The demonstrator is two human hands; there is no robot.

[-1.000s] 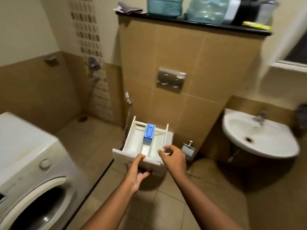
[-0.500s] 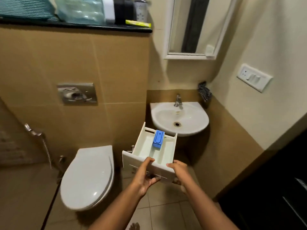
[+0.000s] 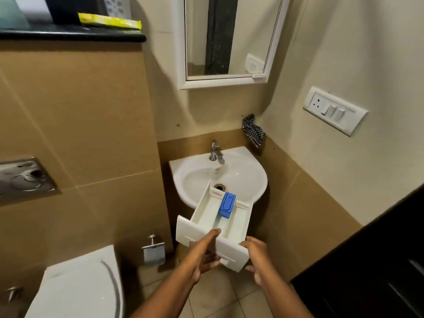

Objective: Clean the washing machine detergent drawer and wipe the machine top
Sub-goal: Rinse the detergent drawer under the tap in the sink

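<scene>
Before the white corner washbasin (image 3: 250,177), both hands' fingers grip the white plastic detergent drawer (image 3: 206,216), left hand (image 3: 202,258) and right hand (image 3: 254,255) at its front panel; rinsing likely follows.

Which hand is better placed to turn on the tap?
Right, probably. The right hand grips the drawer corner nearer the tap; the left hand supports its front from beneath.

Dim warm light, soft blur, wide-angle bowing
</scene>
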